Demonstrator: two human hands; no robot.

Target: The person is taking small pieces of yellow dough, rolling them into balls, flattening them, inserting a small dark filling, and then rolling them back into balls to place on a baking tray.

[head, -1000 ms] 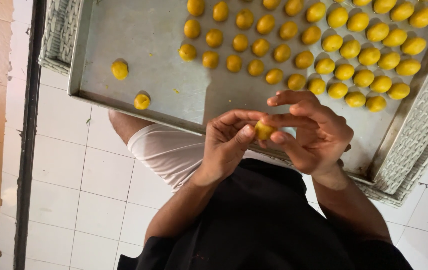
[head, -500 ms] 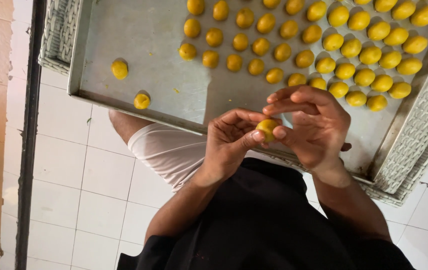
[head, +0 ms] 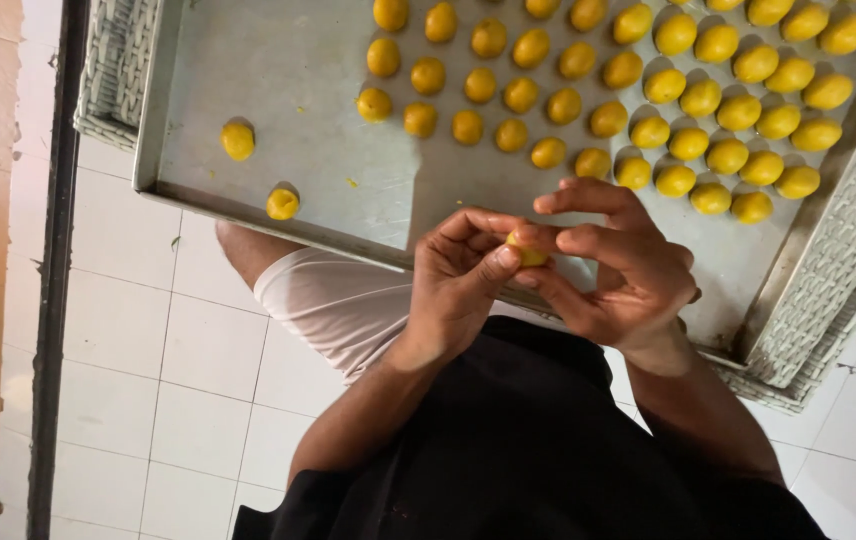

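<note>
Together, a small yellow dough ball (head: 526,249) is pinched by the left hand (head: 460,285) and right hand (head: 616,272), near a grey metal baking tray (head: 298,90) of similar balls

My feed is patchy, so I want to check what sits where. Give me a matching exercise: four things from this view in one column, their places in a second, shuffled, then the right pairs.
Things:
1. dough ball
2. left hand
3. tray
4. two lone balls

Places:
A. resting on a woven surface
B. pinched between the fingertips of both hands
C. on the tray's near left part, apart from the rows
D. left of the right hand, fingers curled on the dough

Pairs: 1-B, 2-D, 3-A, 4-C
</note>
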